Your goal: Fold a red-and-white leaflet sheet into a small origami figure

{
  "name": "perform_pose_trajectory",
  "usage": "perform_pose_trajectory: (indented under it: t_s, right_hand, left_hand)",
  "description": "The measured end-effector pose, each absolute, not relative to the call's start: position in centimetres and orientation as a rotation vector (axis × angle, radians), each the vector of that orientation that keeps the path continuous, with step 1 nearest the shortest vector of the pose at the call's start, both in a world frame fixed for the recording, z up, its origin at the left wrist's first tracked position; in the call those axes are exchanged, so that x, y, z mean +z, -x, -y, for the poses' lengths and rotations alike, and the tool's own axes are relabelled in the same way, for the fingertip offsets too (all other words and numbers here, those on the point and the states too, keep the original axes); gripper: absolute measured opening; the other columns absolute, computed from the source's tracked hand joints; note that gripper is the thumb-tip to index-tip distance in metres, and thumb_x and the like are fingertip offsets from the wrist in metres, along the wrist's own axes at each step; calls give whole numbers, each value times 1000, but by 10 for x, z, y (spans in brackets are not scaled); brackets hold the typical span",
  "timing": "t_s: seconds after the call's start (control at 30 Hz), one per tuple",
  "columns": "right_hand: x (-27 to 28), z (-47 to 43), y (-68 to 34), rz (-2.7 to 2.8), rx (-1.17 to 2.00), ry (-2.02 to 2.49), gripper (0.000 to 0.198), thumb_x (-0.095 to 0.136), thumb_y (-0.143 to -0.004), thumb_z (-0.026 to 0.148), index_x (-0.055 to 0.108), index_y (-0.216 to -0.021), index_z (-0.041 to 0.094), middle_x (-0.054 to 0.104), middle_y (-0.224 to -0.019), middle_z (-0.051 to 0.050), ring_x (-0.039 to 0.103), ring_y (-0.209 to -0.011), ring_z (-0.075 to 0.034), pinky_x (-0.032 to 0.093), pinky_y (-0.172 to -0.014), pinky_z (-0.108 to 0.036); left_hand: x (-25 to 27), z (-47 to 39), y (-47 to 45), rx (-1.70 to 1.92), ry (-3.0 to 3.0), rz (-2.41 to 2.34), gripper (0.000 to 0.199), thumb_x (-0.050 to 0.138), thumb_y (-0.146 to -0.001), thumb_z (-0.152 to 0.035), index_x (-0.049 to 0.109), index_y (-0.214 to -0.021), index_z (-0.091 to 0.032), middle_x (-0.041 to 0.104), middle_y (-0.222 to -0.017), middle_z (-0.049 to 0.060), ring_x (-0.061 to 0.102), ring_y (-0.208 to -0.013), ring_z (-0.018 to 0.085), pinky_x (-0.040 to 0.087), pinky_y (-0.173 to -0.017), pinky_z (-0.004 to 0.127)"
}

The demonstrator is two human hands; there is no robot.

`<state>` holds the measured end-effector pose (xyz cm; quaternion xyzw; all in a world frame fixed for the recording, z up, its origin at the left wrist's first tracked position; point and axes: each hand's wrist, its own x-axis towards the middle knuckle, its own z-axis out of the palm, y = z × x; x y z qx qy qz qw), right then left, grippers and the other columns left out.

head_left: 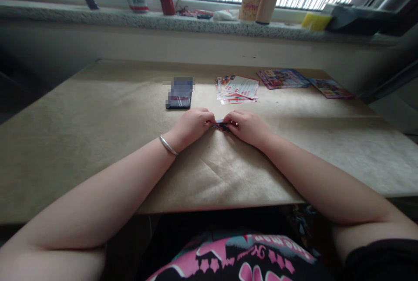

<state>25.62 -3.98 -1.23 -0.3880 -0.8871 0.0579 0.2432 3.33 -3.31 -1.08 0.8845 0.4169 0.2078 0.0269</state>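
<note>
My left hand and my right hand meet at the middle of a table covered in brown paper. Both pinch a small folded piece of printed paper, dark with red and blue, that lies low on the table between the fingertips. Most of the piece is hidden by my fingers. A silver bangle sits on my left wrist.
A dark phone lies just beyond my left hand. A stack of printed leaflets lies beyond my right hand, two more colourful sheets at the far right. The windowsill holds a can, bottles, a cup and a yellow sponge.
</note>
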Motion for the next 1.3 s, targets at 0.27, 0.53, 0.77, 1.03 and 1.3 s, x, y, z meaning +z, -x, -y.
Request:
perform_pose_trajectory:
  t_s: [0.27, 0.53, 0.77, 1.03, 1.3]
  right_hand:
    - [-12, 39, -259, 2506, 103, 981, 15, 59, -86, 15, 71, -92, 20, 71, -91, -6, 63, -87, -19, 45, -80, -30]
    - [-11, 38, -263, 2555, 111, 929, 16, 60, -89, 21, 75, -93, 21, 72, -89, -6, 63, -84, -19, 45, -77, -30]
    - [-6, 40, -265, 2594, 191, 850, 19, 60, -86, 17, 77, -93, 21, 73, -93, -6, 64, -89, -19, 48, -83, -31]
    - [-7, 42, -260, 2550, 186, 1024, 14, 63, -88, 24, 76, -87, 19, 68, -86, -6, 61, -82, -17, 45, -76, -29]
    - [-3, 43, -261, 2477, 209, 1294, 21, 70, -84, 35, 78, -102, 26, 68, -90, -3, 60, -75, -15, 42, -68, -27]
  left_hand:
    - [-5, 33, -31, 554, -2733, -1297, 21, 55, -84, -14, 75, -83, -17, 70, -85, 5, 64, -80, 18, 47, -75, 27]
    - [4, 39, -28, 375, -2889, -1225, 24, 53, -90, -16, 77, -91, -19, 70, -88, 5, 63, -78, 17, 46, -71, 26]
    - [11, 48, -31, 267, -2981, -1232, 26, 51, -94, -18, 77, -98, -20, 68, -88, 6, 62, -76, 16, 45, -69, 27]
    - [8, 55, -35, 205, -3075, -1197, 30, 48, -98, -21, 72, -116, -26, 63, -92, 9, 58, -80, 17, 46, -71, 28]
    - [13, 63, -39, 79, -3097, -1298, 31, 47, -96, -22, 70, -116, -24, 63, -95, 9, 61, -86, 22, 47, -69, 30]
